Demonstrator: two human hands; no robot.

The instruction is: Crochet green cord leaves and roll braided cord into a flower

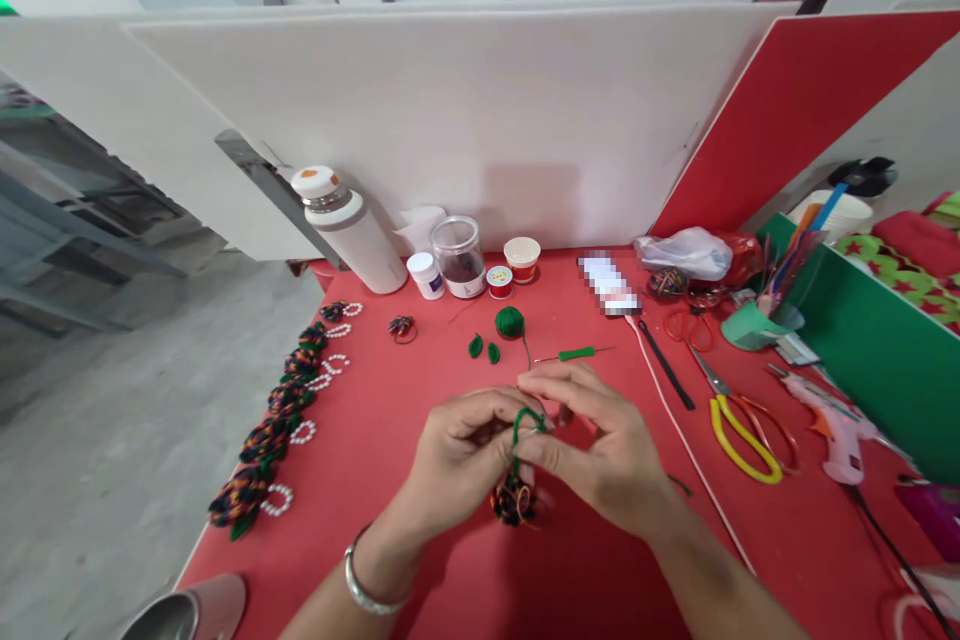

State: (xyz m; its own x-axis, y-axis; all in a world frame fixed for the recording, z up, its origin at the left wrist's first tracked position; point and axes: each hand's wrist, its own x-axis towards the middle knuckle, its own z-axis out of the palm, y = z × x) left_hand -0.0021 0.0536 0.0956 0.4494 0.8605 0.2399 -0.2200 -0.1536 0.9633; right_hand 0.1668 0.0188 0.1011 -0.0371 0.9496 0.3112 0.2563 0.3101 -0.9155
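Observation:
Over the red tabletop, my left hand [461, 445] and my right hand [607, 445] meet with closed fingertips. They pinch a green yarn stem [517, 432] that curves up in a loop. Below my fingers hangs a dark, multicoloured crocheted flower [513, 502] with an orange strand showing. Part of the stem is hidden behind my fingers. Just beyond my hands lie a green yarn ball [509, 322], two small green crocheted leaves [475, 346] and a crochet hook [576, 354] with a green handle.
Multicoloured crocheted pieces with white bead loops [266, 440] line the left edge. A thermos [352, 235], jars and a cup stand along the back board. On the right are a phone [609, 285], yellow-handled scissors [739, 435], a glue gun [836, 425] and a green box [862, 350].

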